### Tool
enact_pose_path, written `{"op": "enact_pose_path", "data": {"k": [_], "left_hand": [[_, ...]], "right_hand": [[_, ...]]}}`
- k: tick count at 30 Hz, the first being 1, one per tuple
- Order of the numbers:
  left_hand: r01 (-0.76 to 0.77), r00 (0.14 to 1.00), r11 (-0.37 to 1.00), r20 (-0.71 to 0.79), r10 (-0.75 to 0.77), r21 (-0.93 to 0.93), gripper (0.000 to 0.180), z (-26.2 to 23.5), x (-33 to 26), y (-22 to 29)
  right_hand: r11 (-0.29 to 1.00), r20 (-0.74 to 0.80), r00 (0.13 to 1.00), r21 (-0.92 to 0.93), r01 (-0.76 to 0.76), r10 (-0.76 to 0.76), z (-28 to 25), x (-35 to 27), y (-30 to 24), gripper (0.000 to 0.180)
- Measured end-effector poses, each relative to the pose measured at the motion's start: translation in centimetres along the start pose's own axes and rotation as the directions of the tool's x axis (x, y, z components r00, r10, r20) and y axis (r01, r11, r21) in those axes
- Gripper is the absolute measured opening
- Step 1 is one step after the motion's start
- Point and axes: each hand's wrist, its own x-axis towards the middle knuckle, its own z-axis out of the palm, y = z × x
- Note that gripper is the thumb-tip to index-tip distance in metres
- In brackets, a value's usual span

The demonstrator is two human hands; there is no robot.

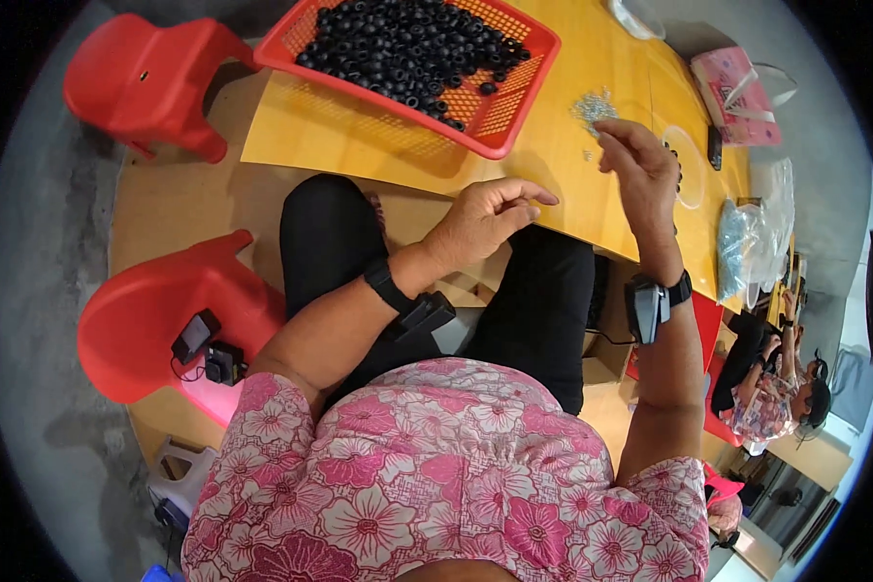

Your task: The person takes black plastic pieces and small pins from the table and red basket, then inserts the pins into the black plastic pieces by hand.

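Observation:
My left hand (485, 221) is at the near edge of the yellow table (359, 131), thumb and forefinger brought together; anything between them is too small to make out. Over the tabletop on the right, my right hand (642, 173) has its fingers curled into a pinch, and its contents cannot be made out either. Just beyond those fingertips lies a loose pile of small silvery metal parts (594, 107). A red plastic basket (490, 147) on the far left of the table holds many black ring-shaped parts (407, 48).
A clear round dish (691, 179) sits right of my right hand, near a dark phone (714, 147) and a pink bag (732, 92). Plastic bags (761, 228) lie at the table's right end. Red chairs (155, 320) stand left. Another person (766, 398) sits far right.

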Motion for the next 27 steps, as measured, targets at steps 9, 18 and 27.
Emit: {"op": "enact_pose_path", "data": {"k": [9, 18, 27], "left_hand": [[0.028, 0.999, 0.998, 0.046, -0.025, -0.061, 0.021, -0.7, -0.4, 0.0], [0.04, 0.998, 0.999, 0.039, -0.039, -0.029, 0.019, -0.8, 0.0, -0.4], [0.031, 0.998, 0.997, 0.047, -0.028, -0.065, 0.019, -1.0, -0.2, -0.4]], "right_hand": [[0.516, 0.48, 0.743, -0.535, 0.67, -0.466, 7.7, 8.6, -1.0, 0.011], [0.39, 0.665, 0.747, -0.695, 0.604, 0.027, 11.6, 12.5, -0.5, 0.017], [0.566, 0.583, 0.781, -0.574, 0.591, -0.224, 9.4, 10.2, -2.9, 0.021]]}}
